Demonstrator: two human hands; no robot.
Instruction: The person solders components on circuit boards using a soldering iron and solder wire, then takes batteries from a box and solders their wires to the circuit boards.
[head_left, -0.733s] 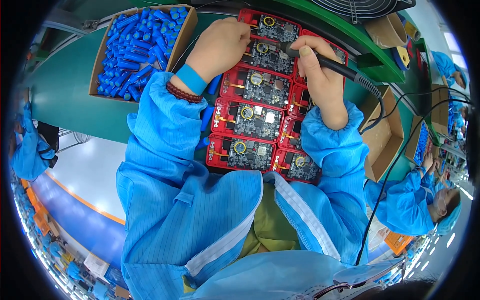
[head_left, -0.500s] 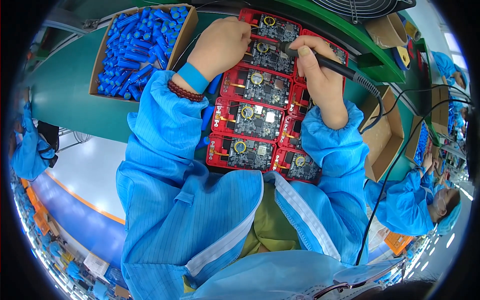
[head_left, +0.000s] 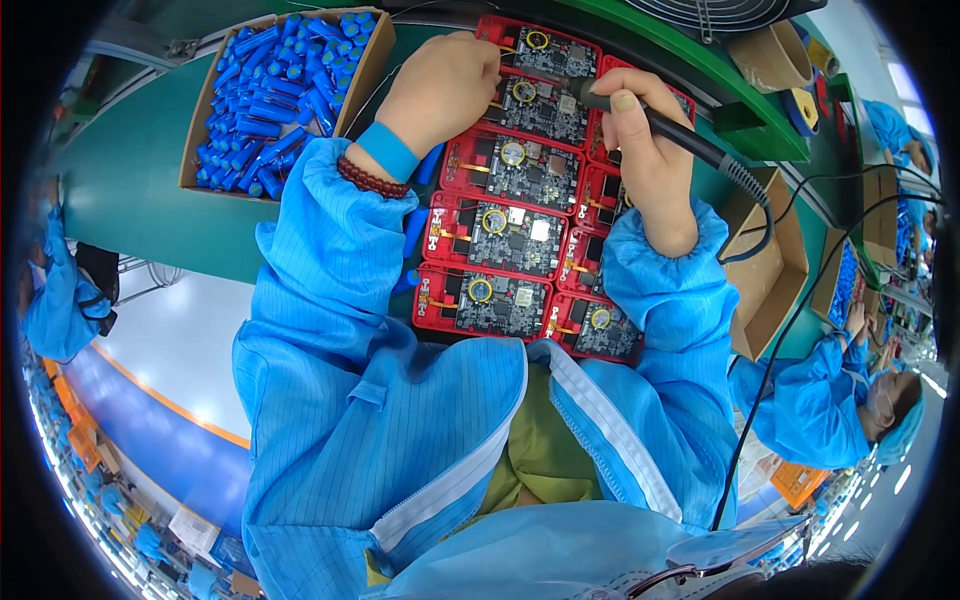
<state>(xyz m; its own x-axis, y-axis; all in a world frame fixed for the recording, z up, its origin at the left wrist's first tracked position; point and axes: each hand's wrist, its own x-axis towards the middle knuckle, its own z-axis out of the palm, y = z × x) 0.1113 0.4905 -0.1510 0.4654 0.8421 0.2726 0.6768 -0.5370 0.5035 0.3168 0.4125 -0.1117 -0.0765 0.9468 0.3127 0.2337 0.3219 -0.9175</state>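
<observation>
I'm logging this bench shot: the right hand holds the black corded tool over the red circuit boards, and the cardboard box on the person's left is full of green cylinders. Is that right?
Not quite: the cylinders in the cardboard box are blue, not green, as the head view shows. The rest stands: the right hand holds the black corded tool over the red circuit boards, and the box sits on the person's left.

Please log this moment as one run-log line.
left hand: resting on red circuit boards | right hand: holding soldering iron | blue cells in box

Open room: bare green desk [head_left: 150, 200] at left of frame.
Obstacles: box of blue cells [head_left: 270, 90] upper left; red boards [head_left: 510, 230] centre.
</observation>
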